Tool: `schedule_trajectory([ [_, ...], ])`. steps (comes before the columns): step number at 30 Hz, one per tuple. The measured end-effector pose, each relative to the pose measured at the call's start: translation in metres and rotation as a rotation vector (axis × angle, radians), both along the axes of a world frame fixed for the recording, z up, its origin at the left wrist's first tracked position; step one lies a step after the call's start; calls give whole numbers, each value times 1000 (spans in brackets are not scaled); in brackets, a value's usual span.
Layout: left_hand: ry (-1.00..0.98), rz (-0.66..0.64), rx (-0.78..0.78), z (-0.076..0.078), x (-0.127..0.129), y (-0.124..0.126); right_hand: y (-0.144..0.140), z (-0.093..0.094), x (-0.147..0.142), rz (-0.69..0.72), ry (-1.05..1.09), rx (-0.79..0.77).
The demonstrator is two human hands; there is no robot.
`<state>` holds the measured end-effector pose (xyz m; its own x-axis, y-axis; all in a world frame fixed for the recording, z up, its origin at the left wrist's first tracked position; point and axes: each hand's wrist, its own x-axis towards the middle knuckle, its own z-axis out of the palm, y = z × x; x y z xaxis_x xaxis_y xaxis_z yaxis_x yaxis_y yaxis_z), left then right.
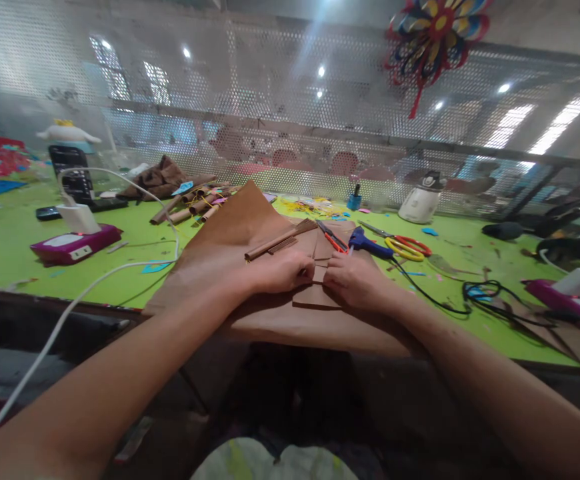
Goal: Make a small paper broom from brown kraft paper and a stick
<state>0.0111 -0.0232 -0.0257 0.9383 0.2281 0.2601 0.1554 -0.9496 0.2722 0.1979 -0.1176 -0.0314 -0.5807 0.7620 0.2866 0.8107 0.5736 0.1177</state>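
Note:
My left hand (287, 270) and my right hand (353, 277) are close together over the table's front edge. Both have curled fingers, pinching a folded piece of brown paper (319, 275) from either side. Beneath them lies a flat brown paper piece (315, 299), on a large brown paper sheet (240, 230) that hangs over the edge. Rolled paper strips (277, 242) rest just beyond my left hand. Past my right fingertips are a blue glue gun (370, 243) and a red-handled tool (333, 239), partly hidden by the hand.
Scissors (407, 248) with yellow and orange handles lie right of the glue gun, whose black cord (435, 303) trails right. Paper tubes (195, 203) are piled at the back. A purple power strip (75, 245) with a white cable (120, 267) sits left. A white bottle (421, 200) stands back right.

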Motion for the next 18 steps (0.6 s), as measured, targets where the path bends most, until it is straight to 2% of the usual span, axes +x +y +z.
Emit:
schedule_trajectory([
  [9, 92, -19, 184, 15, -9, -15, -15, 8, -5, -83, -152, 32],
  [15, 107, -24, 350, 16, -9, -22, -19, 6, -4, -102, -176, 36],
  [18, 109, -3, 373, 17, -10, -23, -21, 7, -6, -79, -213, 54],
])
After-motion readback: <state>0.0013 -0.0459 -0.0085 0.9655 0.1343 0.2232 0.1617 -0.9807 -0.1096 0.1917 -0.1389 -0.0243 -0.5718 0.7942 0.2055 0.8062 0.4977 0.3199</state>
